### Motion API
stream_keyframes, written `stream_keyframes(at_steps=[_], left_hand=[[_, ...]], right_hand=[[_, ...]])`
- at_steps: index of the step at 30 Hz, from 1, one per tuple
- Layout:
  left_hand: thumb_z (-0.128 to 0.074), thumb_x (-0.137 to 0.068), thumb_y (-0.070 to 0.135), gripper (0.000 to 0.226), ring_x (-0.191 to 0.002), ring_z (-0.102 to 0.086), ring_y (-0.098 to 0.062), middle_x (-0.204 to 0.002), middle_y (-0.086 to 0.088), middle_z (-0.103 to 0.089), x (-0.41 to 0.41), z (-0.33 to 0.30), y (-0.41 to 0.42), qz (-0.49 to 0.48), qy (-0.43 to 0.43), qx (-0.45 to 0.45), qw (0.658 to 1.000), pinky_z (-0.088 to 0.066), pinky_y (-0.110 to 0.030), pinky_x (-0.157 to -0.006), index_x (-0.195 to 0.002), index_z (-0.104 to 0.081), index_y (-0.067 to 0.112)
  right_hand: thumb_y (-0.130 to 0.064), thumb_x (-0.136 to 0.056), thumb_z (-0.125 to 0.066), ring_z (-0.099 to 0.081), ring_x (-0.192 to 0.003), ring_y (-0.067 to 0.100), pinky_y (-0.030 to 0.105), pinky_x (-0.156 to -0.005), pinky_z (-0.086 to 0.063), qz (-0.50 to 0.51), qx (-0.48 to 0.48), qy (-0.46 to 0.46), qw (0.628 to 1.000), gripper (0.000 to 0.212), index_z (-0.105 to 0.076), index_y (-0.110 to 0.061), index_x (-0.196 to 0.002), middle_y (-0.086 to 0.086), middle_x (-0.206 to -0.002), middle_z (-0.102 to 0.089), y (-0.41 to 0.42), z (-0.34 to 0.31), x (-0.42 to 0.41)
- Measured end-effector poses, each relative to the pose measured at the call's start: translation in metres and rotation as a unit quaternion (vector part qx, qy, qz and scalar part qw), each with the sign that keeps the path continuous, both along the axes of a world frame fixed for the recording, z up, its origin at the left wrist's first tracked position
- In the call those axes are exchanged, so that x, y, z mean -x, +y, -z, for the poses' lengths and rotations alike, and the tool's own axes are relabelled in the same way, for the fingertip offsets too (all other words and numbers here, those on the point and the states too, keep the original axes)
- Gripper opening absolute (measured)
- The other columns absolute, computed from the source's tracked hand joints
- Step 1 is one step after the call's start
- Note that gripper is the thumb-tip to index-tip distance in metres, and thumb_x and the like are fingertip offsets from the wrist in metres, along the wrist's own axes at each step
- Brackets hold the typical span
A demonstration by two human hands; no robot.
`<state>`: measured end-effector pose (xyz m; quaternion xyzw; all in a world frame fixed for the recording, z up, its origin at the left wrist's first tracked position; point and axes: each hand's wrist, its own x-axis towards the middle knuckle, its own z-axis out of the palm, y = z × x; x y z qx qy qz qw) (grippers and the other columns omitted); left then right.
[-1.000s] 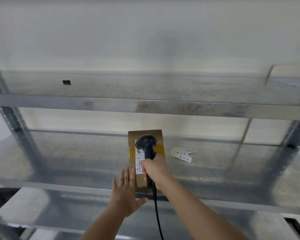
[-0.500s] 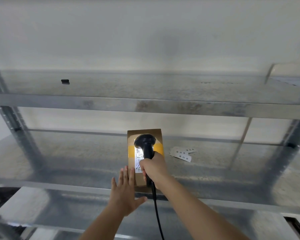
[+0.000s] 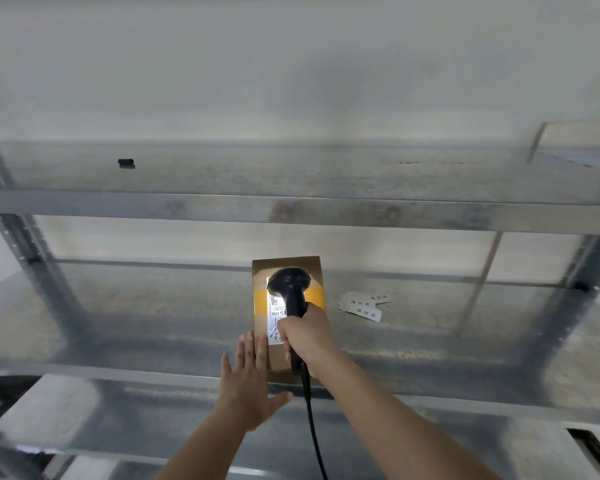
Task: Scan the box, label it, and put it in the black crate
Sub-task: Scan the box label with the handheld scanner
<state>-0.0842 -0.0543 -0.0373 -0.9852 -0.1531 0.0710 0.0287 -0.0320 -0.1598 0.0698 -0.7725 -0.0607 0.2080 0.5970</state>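
Cardboard box point(image 3: 288, 268), centre frame, is lying under our scanner point(image 3: 291, 289); right hand point(image 3: 305, 341) is gripping it, left hand point(image 3: 248, 382) is spreading flat, fingers wide.

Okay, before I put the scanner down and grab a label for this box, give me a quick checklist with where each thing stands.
1. Black corded scanner aimed at brown cardboard box: ok.
2. Scan light on its white shipping sticker: ok.
3. Scan registered: cannot tell.
4. Left hand steadying the box's near left edge: ok.
5. White paper labels on the metal shelf, right of box: ok.
6. Right hand free for a label: not ok.
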Motion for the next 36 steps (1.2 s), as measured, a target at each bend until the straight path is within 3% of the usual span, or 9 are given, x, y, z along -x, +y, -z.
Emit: stream_keyframes(at_steps=[5, 9, 13, 18, 22, 26, 36], left_hand=[[0.004, -0.053, 0.081, 0.11, -0.127, 0.032, -0.03, -0.139, -0.013, 0.037, 0.0016, -0.0003, -0.0005, 0.002, 0.004, -0.002, 1.0, 0.0, -0.054, -0.113, -0.128, 0.039, 0.009], [-0.009, -0.061, 0.08, 0.109, -0.127, 0.032, -0.03, -0.139, -0.012, 0.037, 0.0019, -0.0003, -0.0017, -0.004, 0.002, 0.002, 1.0, 0.001, -0.054, -0.113, -0.129, 0.037, 0.008], [-0.009, -0.061, 0.079, 0.108, -0.127, 0.032, -0.03, -0.138, -0.013, 0.037, 0.0025, -0.0007, -0.0024, -0.004, 0.003, -0.002, 1.0, 0.001, -0.054, -0.113, -0.128, 0.037, 0.008], [0.007, -0.05, 0.081, 0.112, -0.127, 0.032, -0.029, -0.138, -0.013, 0.037, 0.0025, -0.001, -0.0018, 0.002, 0.006, -0.002, 1.0, -0.001, -0.054, -0.113, -0.128, 0.037, 0.006], [0.003, -0.054, 0.082, 0.111, -0.127, 0.032, -0.029, -0.14, -0.012, 0.036, 0.001, 0.0009, -0.001, 0.0, 0.01, -0.006, 1.0, -0.001, -0.055, -0.113, -0.129, 0.037, 0.007], [-0.014, -0.068, 0.081, 0.108, -0.127, 0.032, -0.029, -0.14, -0.011, 0.036, -0.0005, 0.0008, -0.0015, -0.003, 0.012, -0.011, 1.0, -0.001, -0.055, -0.114, -0.13, 0.036, 0.008], [-0.011, -0.066, 0.081, 0.107, -0.127, 0.032, -0.03, -0.14, -0.011, 0.036, 0.0013, -0.0009, -0.0025, 0.001, 0.014, -0.007, 1.0, -0.001, -0.055, -0.114, -0.127, 0.037, 0.008]], right_hand=[[-0.004, -0.077, -0.056, -0.05, -0.054, 0.015, 0.022, -0.046, -0.044, -0.002, -0.005, 0.006, 1.0, 0.039, -0.052, -0.004, -0.115, 0.009, -0.081, -0.055, -0.0002, 0.0006, 0.0003], [-0.005, -0.077, -0.057, -0.052, -0.055, 0.015, 0.021, -0.047, -0.045, 0.001, 0.002, 0.009, 1.0, 0.037, -0.053, -0.006, -0.114, 0.008, -0.08, -0.055, -0.0005, 0.0017, -0.0002], [-0.005, -0.078, -0.057, -0.051, -0.055, 0.014, 0.02, -0.048, -0.045, 0.0, 0.0, 0.01, 1.0, 0.033, -0.054, -0.005, -0.111, 0.005, -0.073, -0.053, -0.001, 0.0023, 0.0011], [-0.003, -0.075, -0.056, -0.049, -0.054, 0.014, 0.02, -0.046, -0.041, -0.007, -0.002, 0.005, 1.0, 0.031, -0.053, -0.005, -0.105, 0.003, -0.07, -0.049, -0.0031, 0.0008, 0.0016], [-0.006, -0.075, -0.058, -0.049, -0.053, 0.015, 0.021, -0.045, -0.041, -0.003, 0.005, 0.002, 1.0, 0.035, -0.057, -0.003, -0.109, 0.002, -0.068, -0.05, -0.0027, 0.0015, 0.0024], [-0.009, -0.076, -0.06, -0.051, -0.055, 0.015, 0.023, -0.048, -0.044, 0.0, 0.004, 0.011, 1.0, 0.034, -0.057, -0.005, -0.11, 0.005, -0.076, -0.054, -0.0012, 0.002, 0.0015], [-0.011, -0.08, -0.06, -0.053, -0.06, 0.013, 0.019, -0.05, -0.045, 0.007, 0.002, 0.001, 1.0, 0.033, -0.053, -0.01, -0.111, 0.01, -0.102, -0.064, 0.0028, 0.0032, 0.0012]])
